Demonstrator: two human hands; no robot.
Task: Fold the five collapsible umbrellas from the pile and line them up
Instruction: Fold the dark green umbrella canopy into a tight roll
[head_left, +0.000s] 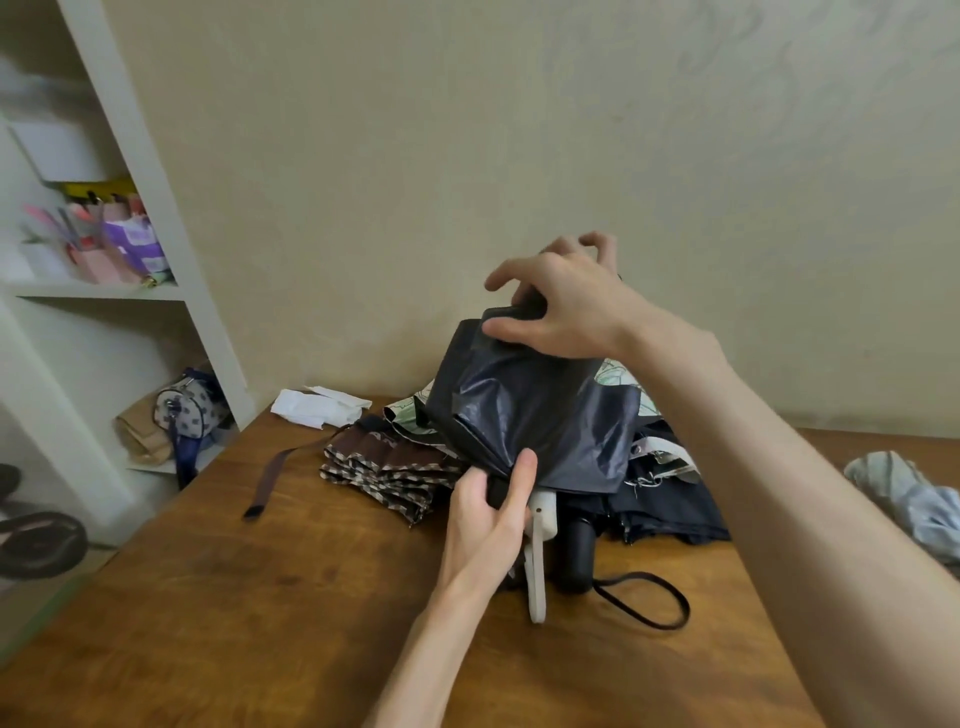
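Fabric on the navy umbrella (530, 410) billows loose and uneven, so squeezing it shut from here may bunch the panels instead of pleating them, and a rib tip could snag the pile (670, 499) just under it. It is held tilted, up off the desk (260, 597), above that heap at the back. The left hand (488, 514) grips its lower end where the canopy gathers, thumb laid up over the cloth. The right hand (561, 306) clamps the top end, thumb and curled fingers pinching, forefinger sticking out. If that top hold slips, I reckon the shaft could spring back out. A white handle (540, 545) and a black wrist strap (644, 597) lie close below and might get dragged along.
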